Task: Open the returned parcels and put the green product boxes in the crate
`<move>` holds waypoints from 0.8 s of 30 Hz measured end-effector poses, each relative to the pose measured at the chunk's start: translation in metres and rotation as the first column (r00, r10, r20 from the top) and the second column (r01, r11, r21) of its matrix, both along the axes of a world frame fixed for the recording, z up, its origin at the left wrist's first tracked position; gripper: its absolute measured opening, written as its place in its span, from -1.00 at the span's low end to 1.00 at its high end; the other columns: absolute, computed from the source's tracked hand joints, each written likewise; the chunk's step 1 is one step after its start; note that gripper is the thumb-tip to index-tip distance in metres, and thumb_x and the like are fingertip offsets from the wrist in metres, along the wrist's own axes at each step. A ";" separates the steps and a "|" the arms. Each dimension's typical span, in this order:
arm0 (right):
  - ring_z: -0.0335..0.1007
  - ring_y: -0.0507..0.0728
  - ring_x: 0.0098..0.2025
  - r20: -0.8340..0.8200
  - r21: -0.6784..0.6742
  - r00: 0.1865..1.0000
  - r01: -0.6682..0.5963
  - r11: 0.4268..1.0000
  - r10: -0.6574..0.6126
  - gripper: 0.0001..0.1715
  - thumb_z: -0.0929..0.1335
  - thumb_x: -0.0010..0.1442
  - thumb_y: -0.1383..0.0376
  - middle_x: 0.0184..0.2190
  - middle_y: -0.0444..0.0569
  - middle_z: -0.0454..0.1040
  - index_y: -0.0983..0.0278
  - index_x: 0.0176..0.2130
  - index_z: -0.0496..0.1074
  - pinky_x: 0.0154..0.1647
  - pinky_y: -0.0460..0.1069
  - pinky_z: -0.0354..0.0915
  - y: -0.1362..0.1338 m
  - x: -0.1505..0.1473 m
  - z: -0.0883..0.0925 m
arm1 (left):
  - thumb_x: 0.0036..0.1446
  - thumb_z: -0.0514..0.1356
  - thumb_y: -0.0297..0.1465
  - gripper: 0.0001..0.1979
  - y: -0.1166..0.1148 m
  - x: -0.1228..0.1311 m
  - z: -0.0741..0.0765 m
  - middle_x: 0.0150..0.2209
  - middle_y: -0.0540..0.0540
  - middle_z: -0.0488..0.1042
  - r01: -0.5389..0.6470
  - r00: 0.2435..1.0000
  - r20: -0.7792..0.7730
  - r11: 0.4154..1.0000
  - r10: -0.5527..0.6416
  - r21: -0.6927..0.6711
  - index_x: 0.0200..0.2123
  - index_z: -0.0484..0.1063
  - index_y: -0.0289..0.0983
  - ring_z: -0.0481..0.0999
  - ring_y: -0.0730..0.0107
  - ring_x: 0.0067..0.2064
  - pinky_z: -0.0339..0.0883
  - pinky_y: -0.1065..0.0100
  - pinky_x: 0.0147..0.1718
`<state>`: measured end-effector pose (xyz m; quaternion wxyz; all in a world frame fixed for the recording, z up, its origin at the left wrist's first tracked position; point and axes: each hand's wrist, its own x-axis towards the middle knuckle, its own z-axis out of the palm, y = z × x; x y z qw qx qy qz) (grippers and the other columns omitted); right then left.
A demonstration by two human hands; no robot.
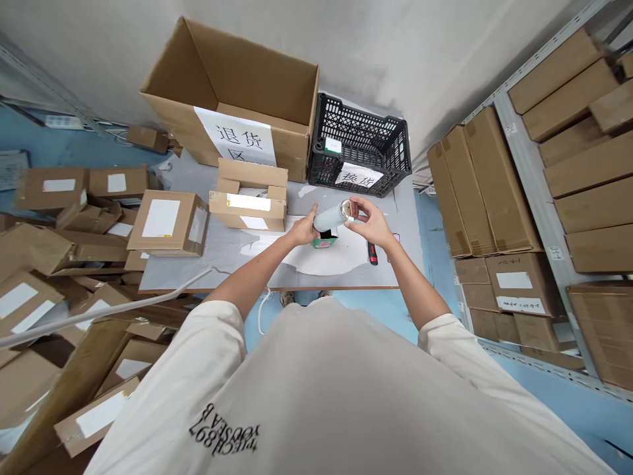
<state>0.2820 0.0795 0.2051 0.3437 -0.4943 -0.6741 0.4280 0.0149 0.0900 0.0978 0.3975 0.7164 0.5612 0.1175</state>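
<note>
From my remote seat I see the pale blue bottle [328, 219] tilted above the tabletop [222, 249], one end gripped in my left hand [303, 228]. My right hand [370, 222] curls at its metal-ringed end, whether gripping I cannot tell; a small green box [324, 243] sits just below.

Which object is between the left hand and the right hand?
In the head view, a pale blue bottle: the left hand holds one end, the right hand touches the silver-rimmed end.
</note>
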 end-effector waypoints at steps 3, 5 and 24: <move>0.55 0.39 0.35 0.019 0.005 1.000 -0.001 1.000 0.001 0.05 0.69 0.06 -0.14 0.31 0.13 0.61 0.12 0.40 0.53 0.41 0.36 0.55 -0.002 0.006 0.006 | 0.18 0.42 -0.35 0.29 0.002 0.001 0.000 0.34 -0.17 0.69 0.018 1.000 0.000 1.000 -0.018 0.012 0.80 -0.25 -0.13 0.60 -0.11 0.43 0.46 0.01 0.38; 0.55 0.39 0.34 0.046 0.023 0.999 -0.004 1.000 0.003 0.01 0.68 0.08 -0.10 0.29 0.12 0.62 0.12 0.39 0.55 0.41 0.37 0.56 -0.003 0.009 0.009 | 0.19 0.44 -0.35 0.28 0.003 0.001 -0.002 0.45 -0.17 0.60 0.035 0.999 0.005 0.999 -0.035 0.022 0.79 -0.21 -0.04 0.57 -0.11 0.47 0.44 -0.06 0.43; 0.60 0.38 0.25 0.158 0.085 0.958 -0.256 0.963 0.241 -0.10 0.62 0.17 0.05 0.33 0.12 0.62 0.11 0.43 0.57 0.37 0.32 0.56 0.002 -0.008 0.010 | 0.22 0.34 -0.43 0.17 0.004 0.001 -0.007 0.57 -0.19 0.46 0.067 0.997 -0.038 0.998 -0.066 0.008 0.78 -0.13 -0.01 0.44 -0.14 0.57 0.33 -0.17 0.50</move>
